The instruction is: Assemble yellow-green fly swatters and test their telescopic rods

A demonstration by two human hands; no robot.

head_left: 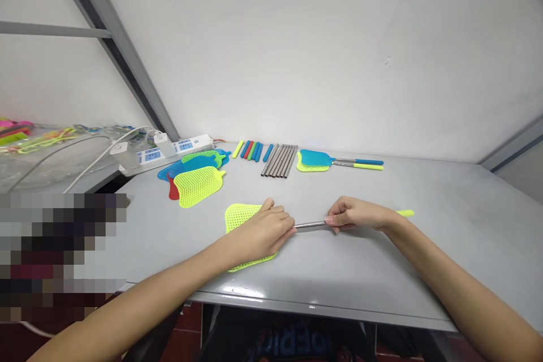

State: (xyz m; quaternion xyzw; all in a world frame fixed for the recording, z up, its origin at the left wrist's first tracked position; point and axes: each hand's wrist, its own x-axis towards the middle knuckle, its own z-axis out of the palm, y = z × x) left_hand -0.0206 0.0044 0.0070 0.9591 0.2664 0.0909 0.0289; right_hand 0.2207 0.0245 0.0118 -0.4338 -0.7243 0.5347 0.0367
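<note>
My left hand (271, 229) is closed around the neck of a yellow-green perforated fly swatter head (240, 216), covering much of it. From there a thin metal tube (310, 225) runs right into my right hand (350, 213), which pinches it between thumb and fingers. The joint between tube and swatter head is hidden under my left fingers. Past my right wrist, the end of a yellow-green grip (405, 213) shows; whether it sits on the same tube I cannot tell.
Loose swatter heads (199, 185) overlap at the left. Along the back lie coloured grips (251, 150), several metal tubes (280, 161) and two swatters with handles (314, 159). A power strip (190, 144) with plugged-in chargers stands at the back left, beside plastic bags (63, 164).
</note>
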